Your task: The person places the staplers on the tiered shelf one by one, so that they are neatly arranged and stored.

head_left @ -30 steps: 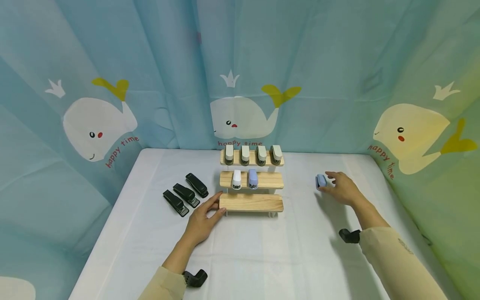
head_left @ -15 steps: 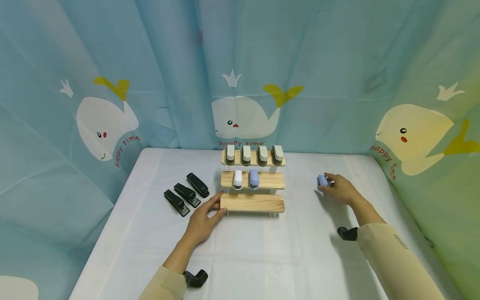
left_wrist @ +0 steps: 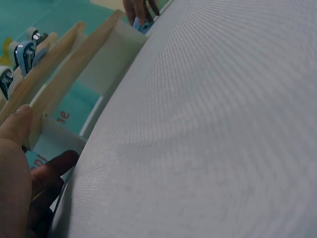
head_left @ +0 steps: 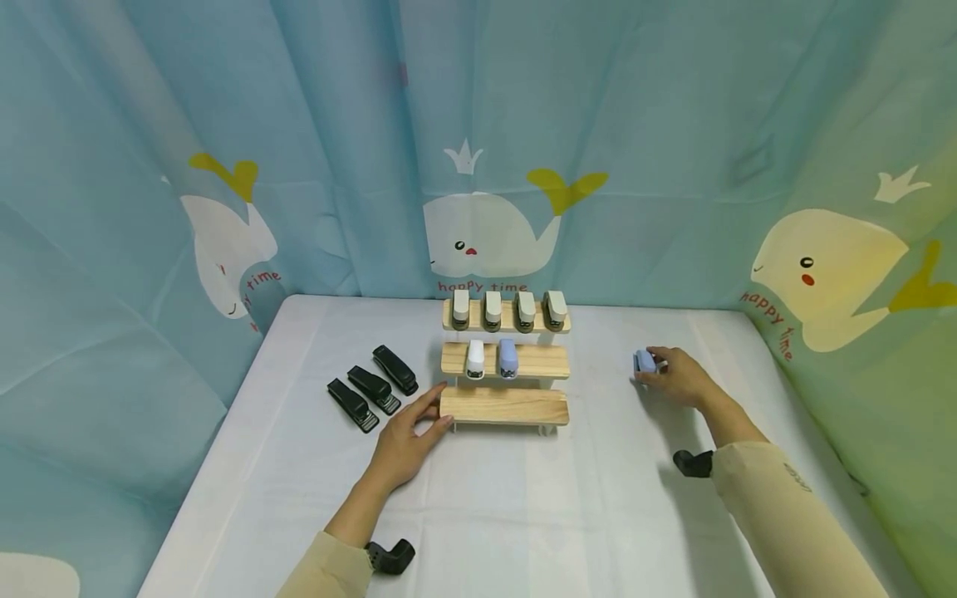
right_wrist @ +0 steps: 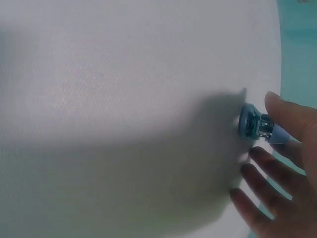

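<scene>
My left hand (head_left: 404, 444) grips the left end of the lowest board of a three-tier wooden stand (head_left: 504, 405); in the left wrist view the thumb lies against the plank (left_wrist: 74, 69) and the other fingers are by its support. Off to the right, my right hand (head_left: 679, 378) pinches a light blue mini stapler (head_left: 644, 363) between thumb and index finger. The right wrist view shows this stapler (right_wrist: 251, 122) at the tabletop, the remaining fingers spread beneath it; whether it touches the cloth I cannot tell. A white stapler (head_left: 475, 360) and a blue stapler (head_left: 508, 359) stand on the middle board.
Several pale grey staplers (head_left: 493, 311) line the top board. Left of the stand lie three black staplers (head_left: 374, 390) on the white-covered table (head_left: 493, 515). A whale-print curtain (head_left: 336, 166) encloses the back and sides.
My right thumb and index finger have closed in on the light blue stapler. The left hand has kept its grip on the stand. The head view has shifted slightly.
</scene>
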Motion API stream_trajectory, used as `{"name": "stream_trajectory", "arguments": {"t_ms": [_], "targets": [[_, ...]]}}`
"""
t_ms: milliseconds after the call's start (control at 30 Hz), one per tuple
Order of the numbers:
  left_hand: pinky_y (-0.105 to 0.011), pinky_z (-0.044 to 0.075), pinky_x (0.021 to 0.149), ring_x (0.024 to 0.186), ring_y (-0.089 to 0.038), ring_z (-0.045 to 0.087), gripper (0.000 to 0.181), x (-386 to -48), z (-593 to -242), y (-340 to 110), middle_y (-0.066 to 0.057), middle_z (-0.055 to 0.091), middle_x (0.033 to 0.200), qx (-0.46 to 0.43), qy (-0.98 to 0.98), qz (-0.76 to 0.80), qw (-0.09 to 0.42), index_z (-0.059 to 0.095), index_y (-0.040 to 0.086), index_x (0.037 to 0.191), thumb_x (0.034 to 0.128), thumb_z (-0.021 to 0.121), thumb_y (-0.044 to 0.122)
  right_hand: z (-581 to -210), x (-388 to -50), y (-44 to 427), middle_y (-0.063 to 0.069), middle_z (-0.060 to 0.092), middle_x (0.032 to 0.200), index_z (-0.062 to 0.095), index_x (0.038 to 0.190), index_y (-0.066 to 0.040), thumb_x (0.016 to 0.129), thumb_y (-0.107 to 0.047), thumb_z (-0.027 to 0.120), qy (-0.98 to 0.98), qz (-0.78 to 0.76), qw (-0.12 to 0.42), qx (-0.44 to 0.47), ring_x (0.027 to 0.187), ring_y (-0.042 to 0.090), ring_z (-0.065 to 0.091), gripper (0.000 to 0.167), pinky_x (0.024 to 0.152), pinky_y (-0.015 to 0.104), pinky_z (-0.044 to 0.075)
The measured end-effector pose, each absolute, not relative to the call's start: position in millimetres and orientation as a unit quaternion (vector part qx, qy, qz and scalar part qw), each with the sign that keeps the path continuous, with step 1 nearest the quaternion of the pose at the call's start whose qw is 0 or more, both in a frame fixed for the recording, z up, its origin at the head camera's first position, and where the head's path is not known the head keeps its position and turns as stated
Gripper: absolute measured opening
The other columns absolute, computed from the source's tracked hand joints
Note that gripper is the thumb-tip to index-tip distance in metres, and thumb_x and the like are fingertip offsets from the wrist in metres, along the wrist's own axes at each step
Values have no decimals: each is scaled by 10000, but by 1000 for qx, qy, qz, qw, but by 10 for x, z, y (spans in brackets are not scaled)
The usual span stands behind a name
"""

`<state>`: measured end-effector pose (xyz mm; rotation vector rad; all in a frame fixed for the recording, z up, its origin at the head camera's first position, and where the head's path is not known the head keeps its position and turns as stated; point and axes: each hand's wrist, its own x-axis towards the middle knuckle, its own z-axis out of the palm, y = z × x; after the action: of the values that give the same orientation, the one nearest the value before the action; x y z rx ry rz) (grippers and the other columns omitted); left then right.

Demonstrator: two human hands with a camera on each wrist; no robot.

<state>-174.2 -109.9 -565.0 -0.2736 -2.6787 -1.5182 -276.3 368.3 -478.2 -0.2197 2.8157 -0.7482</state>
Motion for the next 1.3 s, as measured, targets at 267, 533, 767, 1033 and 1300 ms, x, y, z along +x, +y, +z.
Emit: {"name": "stream_trajectory", "arguments": {"t_ms": [267, 533, 767, 1033, 1300], "targets": [[-539, 457, 1109, 1250, -146, 649, 585, -1735, -5652, -1098, 220, 731, 1039, -94, -866, -489, 30, 452, 492, 1522, 978, 662, 537, -4789, -2744, 3699, 409, 540, 1317, 411, 1435, 194, 996, -286, 703, 959, -254, 111, -58, 1164, 524, 571, 713, 916, 583, 516], [-534, 461, 1103, 1248, -143, 651, 577, -1737, -5647, -1089, 219, 731, 1036, -95, -866, -490, 32, 448, 518, 1511, 978, 667, 530, -4774, -2707, 3682, 394, 543, 1335, 462, 1415, 138, 977, -373, 725, 960, -254, 111, -45, 1145, 493, 587, 723, 917, 585, 513], [-540, 464, 1098, 1252, -159, 650, 574, -1732, -5636, -1082, 212, 731, 1032, -92, -868, -487, 32, 450, 520, 1511, 977, 663, 540, -4747, -2653, 3620, 396, 547, 1351, 491, 1400, 125, 958, -392, 747, 961, -250, 103, -58, 1164, 528, 588, 727, 929, 611, 511], [-547, 461, 1099, 1256, -167, 651, 585, -1733, -5630, -1080, 207, 740, 1036, -95, -866, -489, 34, 461, 480, 1523, 977, 665, 534, -4738, -2615, 3557, 367, 548, 1390, 505, 1406, 100, 953, -388, 752, 961, -249, 93, -74, 1213, 542, 579, 710, 926, 601, 524], [-556, 457, 1100, 1272, -186, 643, 578, -1727, -5632, -1080, 203, 744, 1043, -90, -867, -489, 36, 463, 497, 1515, 974, 662, 546, -4694, -2569, 3462, 340, 564, 1390, 527, 1392, 74, 949, -384, 756, 961, -251, 76, -85, 1227, 537, 569, 677, 958, 626, 504]]}}
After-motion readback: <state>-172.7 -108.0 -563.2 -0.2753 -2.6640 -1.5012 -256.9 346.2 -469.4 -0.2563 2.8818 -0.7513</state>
